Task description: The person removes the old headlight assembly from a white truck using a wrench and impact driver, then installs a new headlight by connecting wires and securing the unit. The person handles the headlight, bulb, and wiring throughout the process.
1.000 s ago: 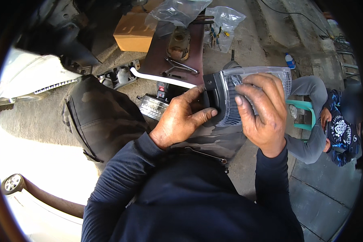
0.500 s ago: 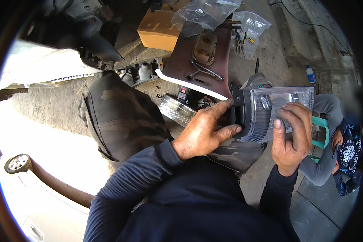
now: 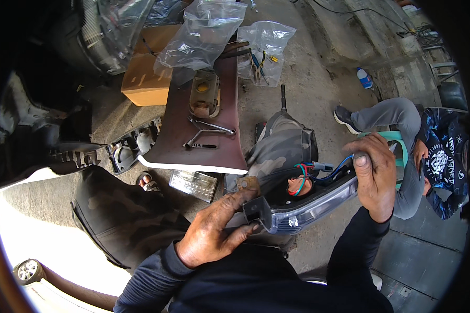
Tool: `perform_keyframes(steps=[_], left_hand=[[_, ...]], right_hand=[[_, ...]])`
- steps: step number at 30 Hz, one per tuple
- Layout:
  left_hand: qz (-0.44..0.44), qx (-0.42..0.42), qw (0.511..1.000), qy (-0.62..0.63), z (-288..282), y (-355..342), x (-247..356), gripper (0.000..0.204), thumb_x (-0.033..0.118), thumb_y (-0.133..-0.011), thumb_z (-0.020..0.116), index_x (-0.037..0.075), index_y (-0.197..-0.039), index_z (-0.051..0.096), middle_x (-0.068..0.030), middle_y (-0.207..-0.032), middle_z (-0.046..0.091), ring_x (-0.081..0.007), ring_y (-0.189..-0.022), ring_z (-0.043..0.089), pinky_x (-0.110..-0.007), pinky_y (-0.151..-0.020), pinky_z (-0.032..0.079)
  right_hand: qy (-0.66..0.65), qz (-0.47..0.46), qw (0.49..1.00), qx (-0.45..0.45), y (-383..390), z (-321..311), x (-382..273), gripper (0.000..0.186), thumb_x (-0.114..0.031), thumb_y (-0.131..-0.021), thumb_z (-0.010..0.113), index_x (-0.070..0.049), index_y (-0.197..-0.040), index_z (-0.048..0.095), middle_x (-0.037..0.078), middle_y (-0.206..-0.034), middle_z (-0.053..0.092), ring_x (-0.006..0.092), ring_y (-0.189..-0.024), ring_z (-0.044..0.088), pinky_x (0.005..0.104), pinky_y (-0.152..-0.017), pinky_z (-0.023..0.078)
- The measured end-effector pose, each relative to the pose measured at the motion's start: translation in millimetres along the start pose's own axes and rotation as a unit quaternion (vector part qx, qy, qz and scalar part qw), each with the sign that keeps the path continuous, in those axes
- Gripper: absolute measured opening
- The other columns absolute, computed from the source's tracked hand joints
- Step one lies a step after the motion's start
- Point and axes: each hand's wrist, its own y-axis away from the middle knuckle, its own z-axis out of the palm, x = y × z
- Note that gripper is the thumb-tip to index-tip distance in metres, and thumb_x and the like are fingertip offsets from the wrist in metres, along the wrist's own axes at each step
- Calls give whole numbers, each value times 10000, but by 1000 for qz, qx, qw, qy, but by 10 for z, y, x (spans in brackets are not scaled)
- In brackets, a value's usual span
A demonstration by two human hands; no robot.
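A vehicle lamp (image 3: 314,207) with a clear lens and black housing is held between my two hands above my lap. Its back is turned up, showing an orange-coloured part (image 3: 300,185) and red, green and blue wires (image 3: 342,166) with a grey connector (image 3: 322,166). My left hand (image 3: 206,232) pinches the black bracket at the lamp's left end between thumb and fingers. At the opposite end, my right hand (image 3: 377,180) grips the lamp, its fingers curled over the far side and partly hidden.
Ahead, a maroon panel (image 3: 167,135) bears metal wrenches (image 3: 209,129) and a dirty lamp (image 3: 203,94). Another clear lamp (image 3: 193,185) lies below it. A cardboard box (image 3: 146,86), plastic bags (image 3: 206,31) and pliers (image 3: 258,70) are beyond. A person (image 3: 441,161) sits at the right.
The lamp has tilted, so its lens faces down toward me and its wired back now shows. Both hands have kept hold of it. The view has swung to the right.
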Motion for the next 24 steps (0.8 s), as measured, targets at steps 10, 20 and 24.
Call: perform_keyframes(steps=[10, 20, 24], left_hand=[[-113, 30, 984, 136, 100, -100, -101, 659, 93, -911, 829, -28, -1486, 530, -185, -1258, 709, -277, -1164, 713, -379, -1014, 552], [-101, 12, 988, 113, 86, 3, -81, 552, 2, -962, 744, -50, -1468, 529, -165, -1258, 723, -250, -1155, 719, -382, -1003, 562], [-82, 55, 985, 139, 134, 30, -119, 591, 49, -944, 783, -53, -1466, 524, -216, -1208, 734, -285, -1067, 765, -387, -920, 602]], right_hand=[[53, 88, 995, 22, -215, 196, 59, 555, -465, -1062, 606, 31, -817, 650, 226, -719, 612, 449, -707, 566, 501, -701, 421], [-2, 100, 994, -41, -421, 235, 36, 611, -477, -1087, 577, 51, -782, 553, 228, -628, 485, 417, -575, 463, 484, -597, 386], [9, 128, 991, -44, -388, 212, -13, 611, -474, -1098, 554, 53, -789, 548, 230, -638, 478, 414, -589, 454, 488, -607, 381]])
